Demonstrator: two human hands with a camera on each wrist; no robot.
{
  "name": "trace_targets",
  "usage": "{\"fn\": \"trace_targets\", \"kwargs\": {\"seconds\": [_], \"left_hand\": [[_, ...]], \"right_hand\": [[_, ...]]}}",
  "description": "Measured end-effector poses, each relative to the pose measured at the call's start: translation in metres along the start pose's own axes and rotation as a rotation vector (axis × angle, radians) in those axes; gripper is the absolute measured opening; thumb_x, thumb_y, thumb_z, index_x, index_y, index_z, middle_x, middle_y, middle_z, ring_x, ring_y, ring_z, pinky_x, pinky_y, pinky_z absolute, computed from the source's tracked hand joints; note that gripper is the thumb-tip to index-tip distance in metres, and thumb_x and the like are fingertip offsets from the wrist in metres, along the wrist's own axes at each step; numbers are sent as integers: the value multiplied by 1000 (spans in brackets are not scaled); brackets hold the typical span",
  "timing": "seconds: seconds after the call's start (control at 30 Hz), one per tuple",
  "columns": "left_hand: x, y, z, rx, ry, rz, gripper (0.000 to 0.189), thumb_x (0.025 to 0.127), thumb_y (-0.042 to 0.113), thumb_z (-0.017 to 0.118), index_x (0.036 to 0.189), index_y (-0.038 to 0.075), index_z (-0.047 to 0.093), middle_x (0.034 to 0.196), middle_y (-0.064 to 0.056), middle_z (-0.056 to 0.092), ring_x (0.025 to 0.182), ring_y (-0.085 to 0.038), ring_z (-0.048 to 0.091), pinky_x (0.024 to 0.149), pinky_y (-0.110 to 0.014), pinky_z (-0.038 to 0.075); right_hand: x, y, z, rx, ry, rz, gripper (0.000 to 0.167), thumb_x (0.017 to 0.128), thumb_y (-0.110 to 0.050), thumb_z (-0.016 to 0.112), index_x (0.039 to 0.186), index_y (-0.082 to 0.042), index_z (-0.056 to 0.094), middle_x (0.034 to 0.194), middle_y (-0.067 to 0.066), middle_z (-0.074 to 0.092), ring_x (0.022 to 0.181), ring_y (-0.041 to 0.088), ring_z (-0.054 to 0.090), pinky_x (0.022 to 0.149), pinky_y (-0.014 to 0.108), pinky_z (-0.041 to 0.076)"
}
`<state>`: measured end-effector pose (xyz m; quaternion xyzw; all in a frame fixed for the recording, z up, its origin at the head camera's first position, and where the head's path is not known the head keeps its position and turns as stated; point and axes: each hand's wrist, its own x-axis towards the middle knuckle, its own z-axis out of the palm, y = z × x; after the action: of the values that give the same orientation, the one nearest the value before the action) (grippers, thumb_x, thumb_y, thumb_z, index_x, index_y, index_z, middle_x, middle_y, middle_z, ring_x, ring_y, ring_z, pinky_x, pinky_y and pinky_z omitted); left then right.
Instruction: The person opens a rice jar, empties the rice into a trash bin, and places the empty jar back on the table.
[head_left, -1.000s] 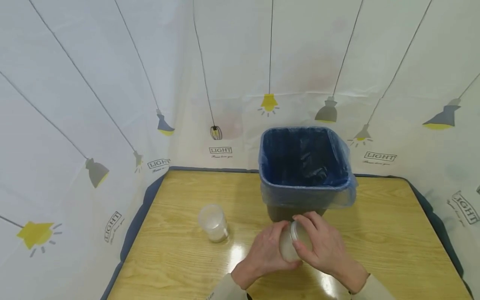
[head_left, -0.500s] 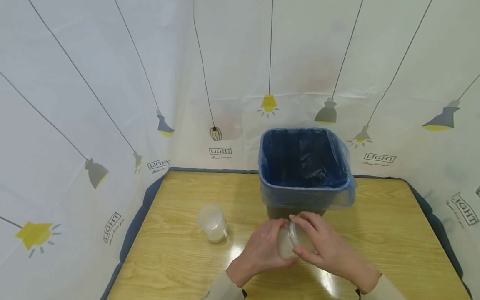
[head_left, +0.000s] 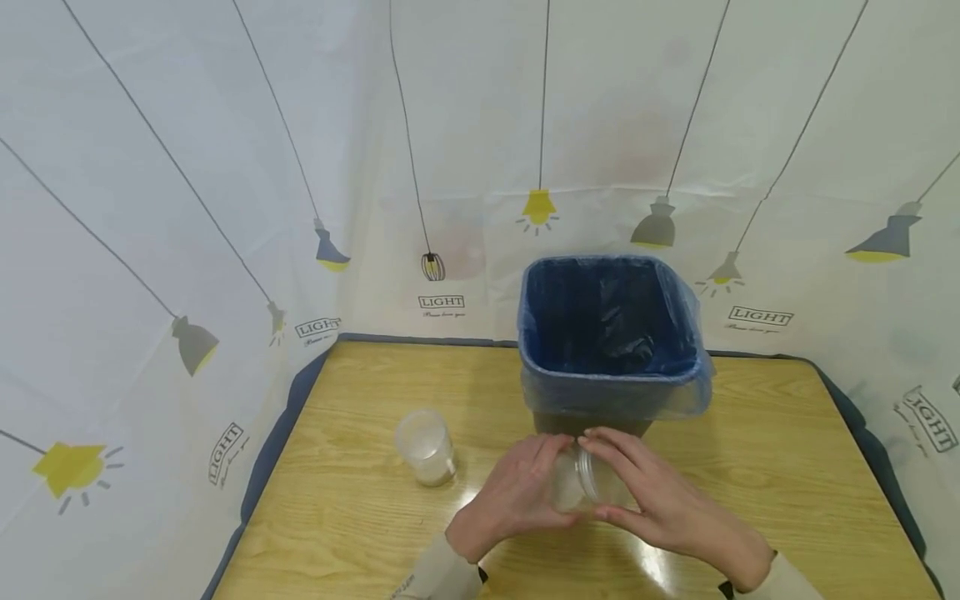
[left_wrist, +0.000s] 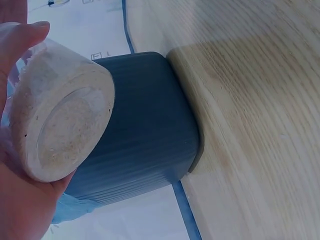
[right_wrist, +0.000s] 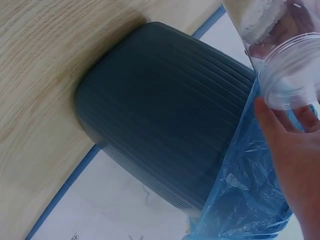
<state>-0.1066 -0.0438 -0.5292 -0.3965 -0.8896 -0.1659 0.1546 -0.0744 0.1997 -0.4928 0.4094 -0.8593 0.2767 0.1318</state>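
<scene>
One clear jar (left_wrist: pixel 62 107) of pale grains (left_wrist: pixel 70 134), tilted near the bin (left_wrist: pixel 142 120) above the counter (head_left: pixel 345 433), is gripped by the left hand (head_left: pixel 517 490) while its lid (right_wrist: pixel 287 75) is pinched by the right hand (head_left: pixel 658 497), so grains might be spilled if the lid is suddenly freed.

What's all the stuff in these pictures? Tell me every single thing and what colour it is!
Held jar: one, clear with pale grains, between the hands
Lid: one, clear, on the held jar
Other container: one, clear, standing on the table, left of the bin
Bin: one, dark, on the table
Bag: one, blue, lining the bin
Table: one, yellowish wood, underneath
Cloth: pale with printed lamps, around the table
Edging: dark blue, along the table's edges
Sleeves: two, pale, bottom edge
Left hand: one, bare, gripping the held jar
Right hand: one, bare, on the lid
</scene>
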Motion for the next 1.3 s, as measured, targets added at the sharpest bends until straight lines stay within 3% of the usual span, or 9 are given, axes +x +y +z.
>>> {"fn": "trace_targets", "kwargs": {"seconds": [0.13, 0.23, 0.37, 0.47, 0.57, 0.77, 0.93, 1.07, 1.3], "left_hand": [[-1, -1, 1, 18, 44, 11, 97, 58, 53, 96, 133, 6, 54, 120, -3, 65, 106, -16, 64, 93, -28, 53], [-2, -1, 4, 46, 103, 24, 97, 58, 54, 95, 132, 6, 55, 119, -3, 66, 106, -17, 65, 92, -29, 54], [-4, 0, 7, 116, 166, 13, 101, 56, 57, 95, 134, 6, 55, 120, -4, 65, 106, -18, 65, 92, -32, 54], [-4, 1, 6, 168, 168, -17, 104, 56, 59, 95, 136, 6, 54, 122, -5, 64, 108, -20, 64, 94, -34, 54], [-4, 1, 6, 197, 158, -28, 105, 56, 60, 96, 136, 6, 54, 123, -6, 64, 109, -21, 64, 95, -35, 53], [-4, 1, 6, 202, 164, -8, 105, 54, 59, 97, 135, 5, 56, 122, -7, 64, 108, -21, 65, 93, -35, 54], [-4, 0, 6, 174, 156, -3, 105, 54, 55, 98, 135, 5, 55, 123, -7, 64, 108, -21, 64, 94, -35, 53], [-3, 0, 5, 164, 137, -6, 103, 55, 55, 97, 136, 6, 55, 124, -6, 64, 110, -21, 64, 96, -35, 53], [-2, -1, 4, 148, 131, 7, 103, 55, 56, 97, 136, 7, 56, 124, -5, 63, 110, -21, 64, 97, -36, 52]], "right_hand": [[-1, 0, -1, 22, -16, 8, 77, 92, -36, 78, 154, -7, 44, 155, 14, 45, 141, 26, 45, 115, 20, 31], [-1, -5, -2, 21, -16, 69, 83, 90, -35, 81, 156, -6, 40, 158, 13, 42, 141, 27, 46, 110, 26, 42], [0, -17, -3, 44, -5, 313, 84, 94, -38, 76, 159, -6, 34, 157, 15, 43, 125, 30, 59, 87, 40, 58], [5, -24, -2, 100, -4, 530, 75, 100, -41, 67, 158, -7, 36, 150, 16, 50, 111, 28, 66, 76, 40, 58], [9, -27, 0, 122, 0, 635, 70, 99, -45, 67, 153, -6, 44, 143, 15, 57, 100, 22, 68, 72, 37, 56], [10, -26, 2, 232, 37, 626, 73, 91, -41, 79, 146, -3, 51, 132, 16, 59, 96, 20, 66, 70, 30, 60], [8, -23, 2, 276, 59, 546, 75, 87, -35, 85, 146, -3, 51, 133, 15, 58, 100, 23, 67, 77, 32, 61], [6, -20, 0, 247, 81, 449, 75, 84, -30, 88, 145, -4, 52, 135, 12, 58, 108, 27, 65, 82, 37, 61], [1, -14, -3, 73, 95, 297, 82, 75, -26, 93, 146, -11, 54, 140, 5, 59, 122, 25, 60, 92, 37, 56]]}}
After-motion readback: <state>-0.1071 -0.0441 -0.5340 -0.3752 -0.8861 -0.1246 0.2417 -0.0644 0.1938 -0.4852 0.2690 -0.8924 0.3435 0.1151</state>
